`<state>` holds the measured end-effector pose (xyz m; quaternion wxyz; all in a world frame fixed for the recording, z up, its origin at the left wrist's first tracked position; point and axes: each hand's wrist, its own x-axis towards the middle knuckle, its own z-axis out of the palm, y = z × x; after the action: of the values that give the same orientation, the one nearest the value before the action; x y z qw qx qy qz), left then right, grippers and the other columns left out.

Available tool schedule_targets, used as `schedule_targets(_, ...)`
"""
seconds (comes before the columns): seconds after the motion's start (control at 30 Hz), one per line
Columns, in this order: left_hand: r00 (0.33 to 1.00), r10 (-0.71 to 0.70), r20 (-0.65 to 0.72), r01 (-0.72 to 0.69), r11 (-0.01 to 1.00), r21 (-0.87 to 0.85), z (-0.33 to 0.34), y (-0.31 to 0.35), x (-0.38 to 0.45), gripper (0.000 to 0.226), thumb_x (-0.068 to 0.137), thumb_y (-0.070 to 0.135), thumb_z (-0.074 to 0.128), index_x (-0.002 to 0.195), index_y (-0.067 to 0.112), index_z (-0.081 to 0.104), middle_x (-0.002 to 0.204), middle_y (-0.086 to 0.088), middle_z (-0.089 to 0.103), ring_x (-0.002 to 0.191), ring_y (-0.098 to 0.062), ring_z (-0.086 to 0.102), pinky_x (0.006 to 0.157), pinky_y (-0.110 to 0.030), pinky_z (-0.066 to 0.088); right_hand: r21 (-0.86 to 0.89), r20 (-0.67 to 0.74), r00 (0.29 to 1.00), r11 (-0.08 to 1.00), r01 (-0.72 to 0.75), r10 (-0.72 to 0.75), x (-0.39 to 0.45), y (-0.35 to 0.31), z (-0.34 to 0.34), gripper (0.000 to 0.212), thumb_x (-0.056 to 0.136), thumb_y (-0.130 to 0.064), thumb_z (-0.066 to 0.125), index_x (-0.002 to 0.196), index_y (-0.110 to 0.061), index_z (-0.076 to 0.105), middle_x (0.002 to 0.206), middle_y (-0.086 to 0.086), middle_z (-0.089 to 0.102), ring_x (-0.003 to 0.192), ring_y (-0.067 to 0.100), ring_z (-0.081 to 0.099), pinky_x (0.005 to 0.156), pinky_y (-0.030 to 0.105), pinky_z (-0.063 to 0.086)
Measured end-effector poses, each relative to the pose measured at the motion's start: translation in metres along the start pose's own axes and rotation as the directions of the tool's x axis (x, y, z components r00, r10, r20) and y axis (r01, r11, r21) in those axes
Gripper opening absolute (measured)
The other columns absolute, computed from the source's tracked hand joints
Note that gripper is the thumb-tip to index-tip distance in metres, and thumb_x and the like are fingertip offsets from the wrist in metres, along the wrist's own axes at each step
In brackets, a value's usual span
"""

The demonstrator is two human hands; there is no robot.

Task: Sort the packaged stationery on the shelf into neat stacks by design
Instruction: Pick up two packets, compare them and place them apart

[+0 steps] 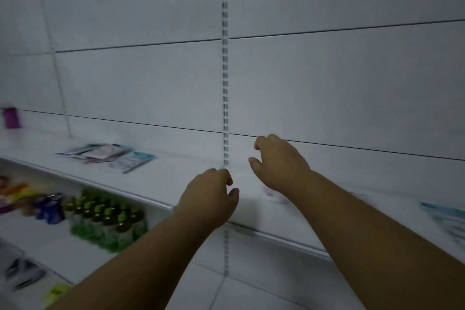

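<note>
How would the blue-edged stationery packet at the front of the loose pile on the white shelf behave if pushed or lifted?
The blue-edged packet looks thin and lies flat, so it is probably light and would bend when lifted by one edge. Its wrapper seems glossy on the smooth white shelf, so a push would likely slide it. It cannot roll.

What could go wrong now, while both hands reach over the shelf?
The packets lie in a loose pile far to the left of both empty hands, left hand and right hand, so designs may get mixed. The blue packet near the shelf edge might slide off.
</note>
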<state>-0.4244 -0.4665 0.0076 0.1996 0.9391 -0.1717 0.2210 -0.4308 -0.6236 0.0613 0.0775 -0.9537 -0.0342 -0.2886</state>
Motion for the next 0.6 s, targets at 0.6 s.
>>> schedule_targets(0.6,0.981,-0.195,-0.016,0.194,0.956,0.220,-0.077,-0.354,0.071,0.034,0.090,0.047,0.054,0.118,0.027,0.059,0.111,0.005,0.061,0.098,-0.014,0.058,0.084,-0.032,0.052,0.150,0.175,0.969,0.977,0.149,-0.175,0.209,-0.282,0.166,0.043,0.091,-0.047,0.053,0.122,-0.016,0.052,0.119,0.006,0.059,0.101,0.023,0.056,0.076,0.032,0.044)
